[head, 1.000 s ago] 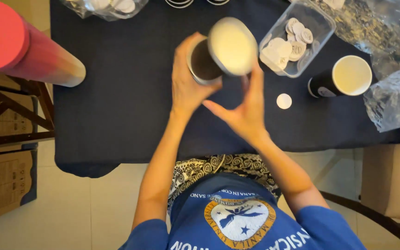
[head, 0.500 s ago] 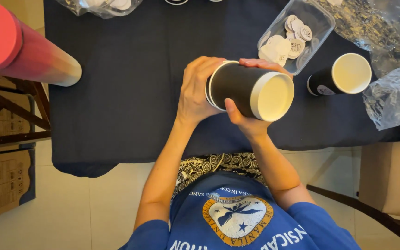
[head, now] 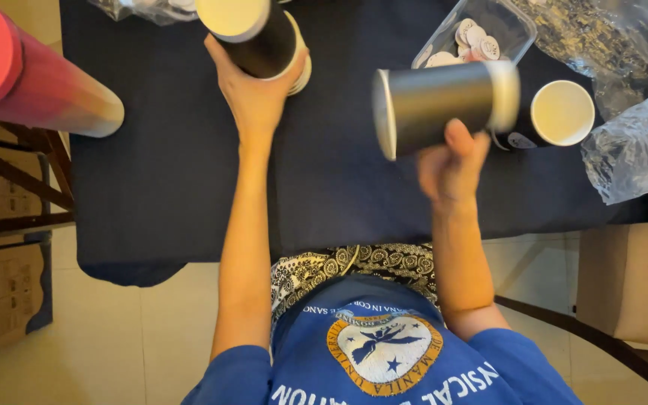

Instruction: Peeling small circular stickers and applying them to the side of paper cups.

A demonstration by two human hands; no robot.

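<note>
My left hand reaches to the far side of the dark-cloth table and grips a black paper cup with a cream lid, set on or just above a stack at the table's back edge. Above the table's right half, my right hand holds a second black cup lying on its side, lid end pointing left. The two cups are well apart.
A clear plastic tub of white round lids sits at the back right. An open black cup stands beside it. Crinkled clear plastic bags fill the right edge. A red cylinder lies at the left.
Both hands held one cup together at the table's middle. Now they have parted: the left hand has gone to the far edge with a cup, the right has moved right with another.
</note>
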